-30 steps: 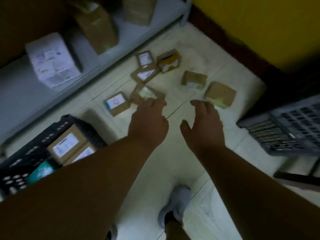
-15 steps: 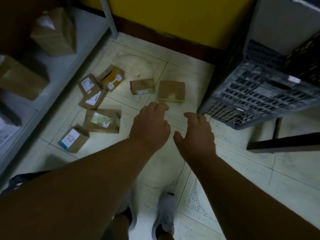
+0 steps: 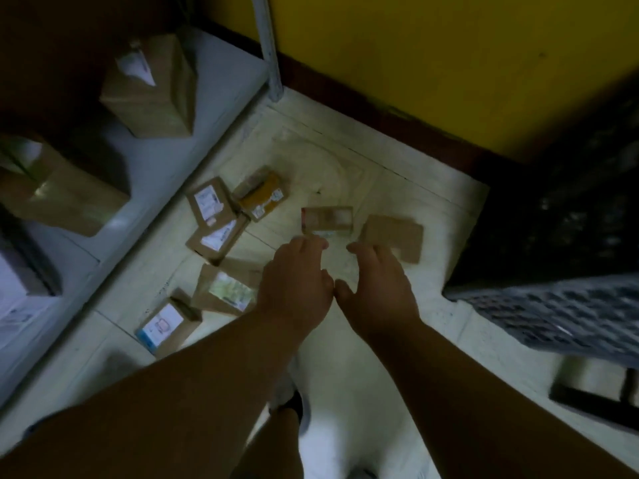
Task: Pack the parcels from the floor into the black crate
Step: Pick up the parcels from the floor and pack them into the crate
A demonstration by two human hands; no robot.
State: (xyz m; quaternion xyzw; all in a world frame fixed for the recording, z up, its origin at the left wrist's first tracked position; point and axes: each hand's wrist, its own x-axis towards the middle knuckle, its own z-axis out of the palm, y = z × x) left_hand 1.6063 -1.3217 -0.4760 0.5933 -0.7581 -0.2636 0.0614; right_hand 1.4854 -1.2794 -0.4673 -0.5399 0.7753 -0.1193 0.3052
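Both bare forearms reach down and forward over the pale tiled floor (image 3: 345, 357), thumbs almost touching. Left hand (image 3: 297, 285) empty, fingers loosely bent, tips just short of the small brown cardboard parcel with a reddish edge and pale label (image 3: 326, 220). Right hand (image 3: 377, 288) empty too, fingers relaxed and slightly spread, tips at the near edge of the plain flat brown cardboard parcel (image 3: 392, 236); contact cannot be told through blur. Key relation: both parcels lie straight ahead of the hands, one per hand, the reddish one ahead of the left with its long axis running left-right, the plain one ahead of the right and a bit rightward. Likely a two-hand pickup, one parcel each. More labelled parcels lie left of the left arm: blue-edged box (image 3: 166, 321), green-labelled box (image 3: 224, 292), white-labelled pair (image 3: 214, 223), yellow-taped box (image 3: 262, 195). A dark lattice plastic crate (image 3: 553, 305) sits at right, tilted; whether it is the target black crate cannot be told. Grey shelf (image 3: 166, 160) at left carries bigger brown boxes. Yellow wall (image 3: 415, 63) behind.
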